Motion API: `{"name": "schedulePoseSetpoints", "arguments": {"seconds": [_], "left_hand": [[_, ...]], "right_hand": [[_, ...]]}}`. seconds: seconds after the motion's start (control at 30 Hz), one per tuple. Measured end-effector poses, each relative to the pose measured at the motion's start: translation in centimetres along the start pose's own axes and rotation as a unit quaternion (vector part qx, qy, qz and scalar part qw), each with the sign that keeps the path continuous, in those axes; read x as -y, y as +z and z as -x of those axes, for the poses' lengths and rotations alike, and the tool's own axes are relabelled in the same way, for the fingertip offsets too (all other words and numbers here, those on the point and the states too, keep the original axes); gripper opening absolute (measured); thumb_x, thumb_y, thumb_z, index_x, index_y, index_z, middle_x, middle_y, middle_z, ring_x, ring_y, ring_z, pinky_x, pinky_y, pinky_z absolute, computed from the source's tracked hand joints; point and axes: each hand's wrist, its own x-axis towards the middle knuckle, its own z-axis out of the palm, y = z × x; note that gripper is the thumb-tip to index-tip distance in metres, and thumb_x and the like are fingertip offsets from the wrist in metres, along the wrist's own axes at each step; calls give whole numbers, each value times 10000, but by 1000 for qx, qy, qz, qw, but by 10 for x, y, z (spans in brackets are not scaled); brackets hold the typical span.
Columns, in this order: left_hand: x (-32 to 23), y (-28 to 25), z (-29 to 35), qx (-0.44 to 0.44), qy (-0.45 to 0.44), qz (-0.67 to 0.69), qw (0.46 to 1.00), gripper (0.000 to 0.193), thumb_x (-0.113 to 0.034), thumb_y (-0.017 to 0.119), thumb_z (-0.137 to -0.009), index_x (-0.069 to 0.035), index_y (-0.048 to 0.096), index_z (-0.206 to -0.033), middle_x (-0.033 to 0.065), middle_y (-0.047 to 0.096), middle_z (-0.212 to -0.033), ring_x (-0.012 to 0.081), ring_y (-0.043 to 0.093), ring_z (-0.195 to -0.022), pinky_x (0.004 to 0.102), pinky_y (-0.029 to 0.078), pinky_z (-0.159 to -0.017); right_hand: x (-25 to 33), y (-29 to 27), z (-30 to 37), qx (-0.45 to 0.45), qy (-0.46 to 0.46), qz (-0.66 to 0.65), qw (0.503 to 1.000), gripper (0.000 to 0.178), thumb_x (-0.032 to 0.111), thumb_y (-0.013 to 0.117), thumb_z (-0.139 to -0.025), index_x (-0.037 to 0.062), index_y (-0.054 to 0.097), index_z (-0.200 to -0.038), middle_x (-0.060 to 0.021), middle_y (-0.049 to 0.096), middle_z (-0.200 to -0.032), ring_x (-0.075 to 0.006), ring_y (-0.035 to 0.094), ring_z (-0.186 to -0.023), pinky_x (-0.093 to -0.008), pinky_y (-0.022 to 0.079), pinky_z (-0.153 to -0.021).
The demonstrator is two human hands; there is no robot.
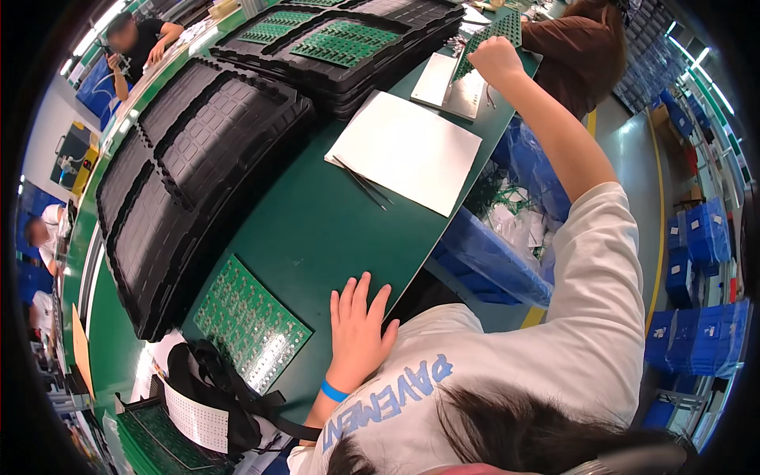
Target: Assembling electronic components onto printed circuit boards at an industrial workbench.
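My left hand point(358, 331), with a blue band at the wrist, lies flat on the green tabletop with its fingers spread and holds nothing. Close to its left is a green circuit board panel point(252, 323) with rows of small parts. My right arm reaches far forward. Its hand point(497, 62) is closed at the edge of another green circuit board panel point(500, 30), which is tilted over a silver metal plate point(447, 89); the fingertips are partly hidden. A white sheet point(408, 149) lies between my hands, with dark tweezers point(362, 184) at its near left edge.
Black plastic trays point(214, 134) line the left side; a stack behind holds board panels point(346, 43). A blue bin point(495, 253) with plastic scraps stands below the table's right edge. A person in brown point(574, 55) sits beyond my right hand. Black straps point(214, 380) lie near left.
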Motion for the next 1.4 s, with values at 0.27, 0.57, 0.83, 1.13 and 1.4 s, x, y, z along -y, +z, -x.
{"name": "schedulePoseSetpoints", "arguments": {"seconds": [0.27,0.57,0.83,1.13,1.4], "left_hand": [[-1,1,0,0,-1,-3,1000,557,-216,682,-736,-101,516,-1256,178,363,-1402,383,326,-1287,551,212,-1075],[-1,3,1,-3,1,-6,1000,560,-219,680,-735,-102,514,-1257,184,359,-1403,384,324,-1289,551,211,-1075],[1,2,1,9,-5,1,1000,559,-223,678,-739,-104,511,-1259,182,359,-1403,380,311,-1300,556,207,-1074],[1,3,2,6,0,6,1000,560,-229,678,-738,-100,510,-1257,186,349,-1410,385,308,-1301,558,200,-1076],[1,3,2,7,2,-1,1000,557,-221,677,-738,-97,512,-1255,184,350,-1408,386,317,-1293,554,201,-1077]], "right_hand": [[-2,-22,-20,65,-46,35,996,74,148,637,-758,178,704,-767,11,669,-773,-180,654,-848,-301,470,-688],[2,-2,1,89,24,-18,996,263,171,543,-872,298,667,-1066,-27,646,-884,-207,629,-887,-327,464,-749],[3,-6,6,71,44,-47,995,276,161,542,-862,306,663,-1064,-28,634,-885,-201,618,-908,-318,463,-753],[10,18,30,21,99,-104,989,444,112,537,-828,336,583,-1208,-23,619,-960,-177,594,-973,-327,472,-785],[30,53,46,-140,158,-80,974,442,111,534,-818,343,585,-1191,-40,628,-979,-223,608,-946,-331,485,-750]]}}
